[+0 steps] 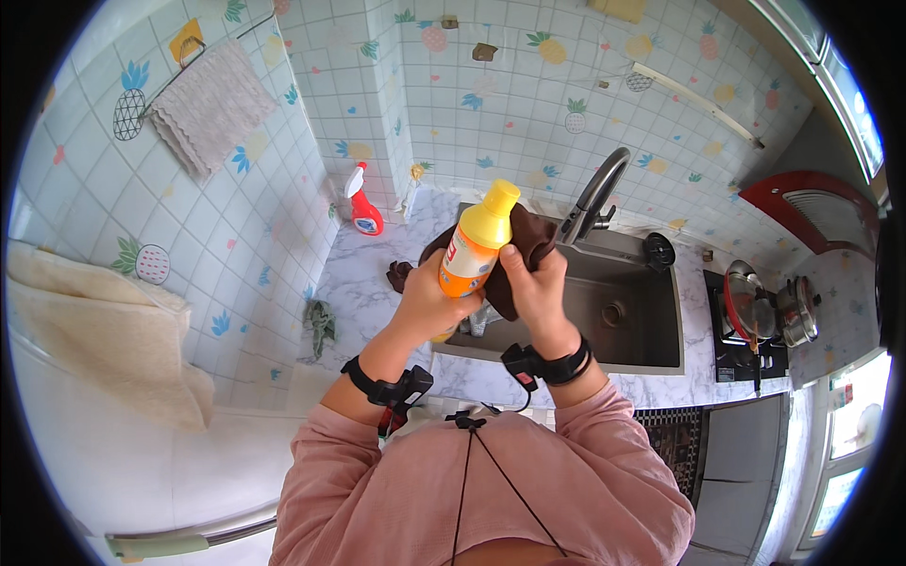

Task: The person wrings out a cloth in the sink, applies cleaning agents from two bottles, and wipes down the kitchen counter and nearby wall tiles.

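Observation:
My left hand point(432, 293) is closed around the lower part of an orange plastic bottle point(476, 244) with a yellow shoulder and cap, held tilted over the counter's edge by the sink. Close against its right side, my right hand point(534, 283) grips a dark brown cloth point(531, 237), with the thumb near the bottle. Part of this cloth shows behind the bottle, to its left. A small brown bunched piece point(400, 276) lies on the marbled counter, left of my left hand. Something silvery point(484, 320) shows below the bottle, partly hidden.
The dark sink point(637, 347) has a pull-out faucet point(594, 198) and a black round item point(659, 252) at its rim. A red spray bottle point(365, 209) and a grey-green rag point(320, 327) are on the counter at left. A gas stove point(732, 357) with pans stands right.

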Demonstrator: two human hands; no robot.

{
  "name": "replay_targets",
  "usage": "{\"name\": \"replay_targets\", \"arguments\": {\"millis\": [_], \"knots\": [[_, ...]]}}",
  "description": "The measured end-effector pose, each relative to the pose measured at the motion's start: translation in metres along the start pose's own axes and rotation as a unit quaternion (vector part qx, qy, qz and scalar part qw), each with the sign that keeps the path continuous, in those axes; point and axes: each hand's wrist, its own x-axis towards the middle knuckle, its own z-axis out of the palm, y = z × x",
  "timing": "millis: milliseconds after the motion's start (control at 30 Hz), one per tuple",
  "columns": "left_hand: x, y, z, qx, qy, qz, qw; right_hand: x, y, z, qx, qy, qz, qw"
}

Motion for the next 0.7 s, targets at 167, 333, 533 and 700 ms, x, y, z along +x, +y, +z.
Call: {"name": "replay_targets", "arguments": {"millis": [167, 333, 533, 700], "knots": [[0.001, 0.0, 0.008, 0.299, 0.15, 0.093, 0.938, -0.011, 0.005, 0.01, -0.275, -0.004, -0.243, 0.93], [0.005, -0.004, 0.002, 0.338, 0.209, 0.161, 0.903, -0.022, 0.014, 0.02, -0.394, -0.016, -0.238, 0.888], [-0.004, 0.006, 0.009, 0.368, 0.194, 0.18, 0.892, -0.013, 0.021, 0.014, -0.365, -0.027, -0.279, 0.888], [0.003, 0.006, 0.009, 0.312, 0.21, 0.162, 0.912, -0.015, 0.022, 0.018, -0.275, -0.083, -0.247, 0.926]]}}
